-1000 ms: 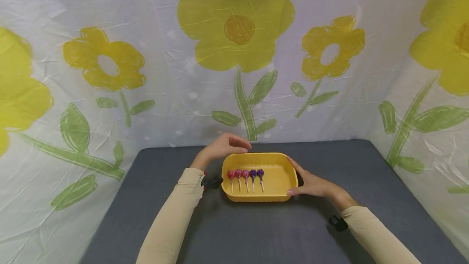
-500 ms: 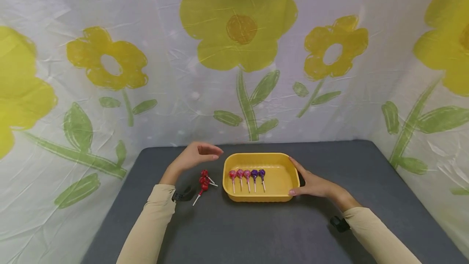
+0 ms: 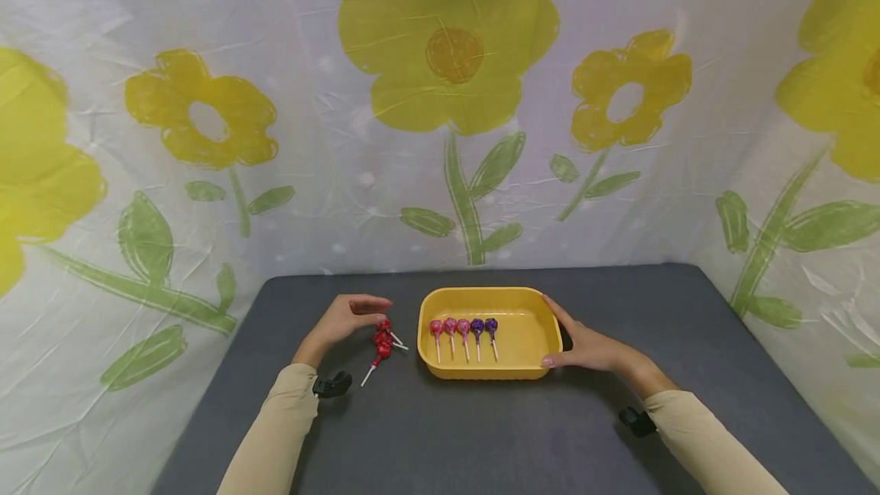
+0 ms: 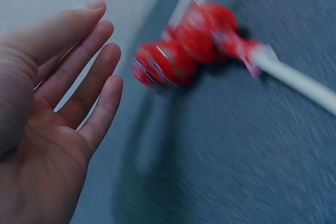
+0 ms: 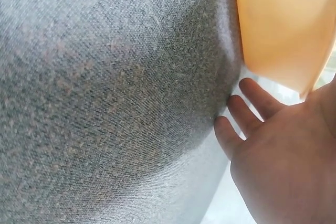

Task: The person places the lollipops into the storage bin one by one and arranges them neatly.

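My left hand (image 3: 342, 319) hovers beside a small pile of red-wrapped lollipops (image 3: 382, 338) on the table, its fingertips close above the uppermost one. In the left wrist view its fingers are loosely extended, with nothing between them, and the blurred red lollipops (image 4: 207, 30) lie past the fingertips. My right hand (image 3: 587, 344) rests against the right end of a yellow tray (image 3: 525, 342), thumb at the near corner and index finger at the far one. Its other fingers (image 5: 244, 114) stretch out beside the tray wall. Inside the tray, three pinkish-red lollipops (image 3: 450, 325) and two purple lollipops (image 3: 484, 325) lie in a row.
The dark grey table (image 3: 481, 434) reaches back to a white cloth (image 3: 309, 136) printed with yellow flowers, which also hangs at both sides. The row of lollipops takes up the tray's left half. Black wrist cameras (image 3: 333, 385) sit at both wrists.
My left hand has moved left from the tray's far left corner, then lowered toward the red lollipops, uncovering the pile. My right hand stays at the tray's end.
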{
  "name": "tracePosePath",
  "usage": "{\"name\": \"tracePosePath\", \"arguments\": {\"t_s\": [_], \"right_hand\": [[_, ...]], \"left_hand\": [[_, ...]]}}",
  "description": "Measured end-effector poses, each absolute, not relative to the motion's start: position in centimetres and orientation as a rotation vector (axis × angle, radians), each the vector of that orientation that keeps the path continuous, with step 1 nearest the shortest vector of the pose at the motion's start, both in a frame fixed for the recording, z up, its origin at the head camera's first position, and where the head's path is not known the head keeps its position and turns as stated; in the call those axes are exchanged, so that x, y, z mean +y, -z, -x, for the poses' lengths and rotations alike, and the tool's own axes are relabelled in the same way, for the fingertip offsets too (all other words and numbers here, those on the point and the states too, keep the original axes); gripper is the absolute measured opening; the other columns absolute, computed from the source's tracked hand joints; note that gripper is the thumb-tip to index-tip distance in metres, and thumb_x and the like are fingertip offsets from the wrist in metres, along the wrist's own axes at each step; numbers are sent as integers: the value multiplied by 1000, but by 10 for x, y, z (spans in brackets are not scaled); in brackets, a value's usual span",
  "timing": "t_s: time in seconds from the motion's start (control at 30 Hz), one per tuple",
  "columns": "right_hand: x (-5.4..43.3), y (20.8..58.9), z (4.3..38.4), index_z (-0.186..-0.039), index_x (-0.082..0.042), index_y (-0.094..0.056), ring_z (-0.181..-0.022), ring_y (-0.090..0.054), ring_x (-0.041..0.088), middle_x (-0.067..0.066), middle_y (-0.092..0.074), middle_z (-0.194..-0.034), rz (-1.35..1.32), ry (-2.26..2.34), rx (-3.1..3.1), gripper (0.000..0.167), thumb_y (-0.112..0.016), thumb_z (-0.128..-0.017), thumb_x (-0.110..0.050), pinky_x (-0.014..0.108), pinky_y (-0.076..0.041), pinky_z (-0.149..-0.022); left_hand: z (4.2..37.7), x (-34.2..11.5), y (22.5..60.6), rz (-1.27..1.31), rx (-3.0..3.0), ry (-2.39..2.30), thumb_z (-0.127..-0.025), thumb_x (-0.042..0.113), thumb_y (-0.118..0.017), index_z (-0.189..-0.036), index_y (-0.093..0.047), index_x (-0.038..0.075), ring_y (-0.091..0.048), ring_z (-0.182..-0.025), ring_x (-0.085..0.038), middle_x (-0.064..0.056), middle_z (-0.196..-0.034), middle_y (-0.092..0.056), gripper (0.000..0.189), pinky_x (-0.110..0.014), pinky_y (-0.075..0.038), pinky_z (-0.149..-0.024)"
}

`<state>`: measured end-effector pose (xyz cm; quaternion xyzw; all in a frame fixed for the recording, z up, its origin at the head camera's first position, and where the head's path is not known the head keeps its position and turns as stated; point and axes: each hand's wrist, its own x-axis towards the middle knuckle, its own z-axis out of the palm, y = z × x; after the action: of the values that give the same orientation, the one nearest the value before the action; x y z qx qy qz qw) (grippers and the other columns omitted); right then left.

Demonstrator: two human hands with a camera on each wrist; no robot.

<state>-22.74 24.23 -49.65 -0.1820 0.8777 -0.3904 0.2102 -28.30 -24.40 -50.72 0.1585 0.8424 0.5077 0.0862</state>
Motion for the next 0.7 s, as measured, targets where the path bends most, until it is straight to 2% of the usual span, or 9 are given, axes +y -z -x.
{"name": "tracePosePath", "arguments": {"t_s": [0.2,0.4,0.7], "right_hand": [[243,495,227,-159,-29,11,-153,-8,46,19,1,-167,512,1104,2430,116,-77,-84,-41,72,-18,-114],[242,495,227,-159,-29,10,-152,-10,47,19,-1,-167,521,1098,2444,115,-77,-84,-41,73,-19,-113],[243,496,227,-159,-29,10,-152,-10,47,19,-1,-167,513,1084,2450,116,-77,-83,-44,74,-18,-113]], "left_hand": [[286,-253,533,-360,2472,-1547,-86,18,-77,-122,-70,6,-72,-99,-9,-14,-119,-73,38,-27,-58,-85],[285,-253,539,-277,2470,-1600,-87,19,-77,-123,-69,6,-71,-103,-17,-15,-121,-72,39,-31,-58,-89],[285,-249,544,-239,2535,-1574,-83,23,-80,-118,-72,4,-69,-91,-5,-15,-114,-74,40,-18,-55,-78]]}}
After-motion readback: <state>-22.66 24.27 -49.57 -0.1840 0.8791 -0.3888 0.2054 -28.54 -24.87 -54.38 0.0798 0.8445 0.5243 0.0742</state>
